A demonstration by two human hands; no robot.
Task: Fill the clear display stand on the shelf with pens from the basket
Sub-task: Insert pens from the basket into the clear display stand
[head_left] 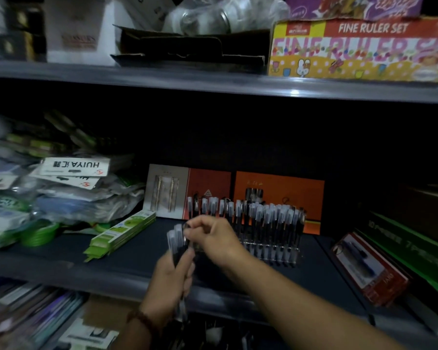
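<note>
Head view: left hand (172,281) grips a pen bundle (176,237) over the shelf (127,261), right hand (214,236) fingers (191,227) pinch one of its caps, so picking looks in hand; next needs a free slot in the clear display stand (273,251) just behind.

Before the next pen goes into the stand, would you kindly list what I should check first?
1. Left hand grips the bundle of black pens with clear caps: ok.
2. Right hand pinches the top of one pen in that bundle: ok.
3. Clear plastic display stand upright on the dark shelf: ok.
4. Free slot in the stand: cannot tell; the right hand hides its left end.
5. Flat green packets lie apart from the stand: ok.
</note>
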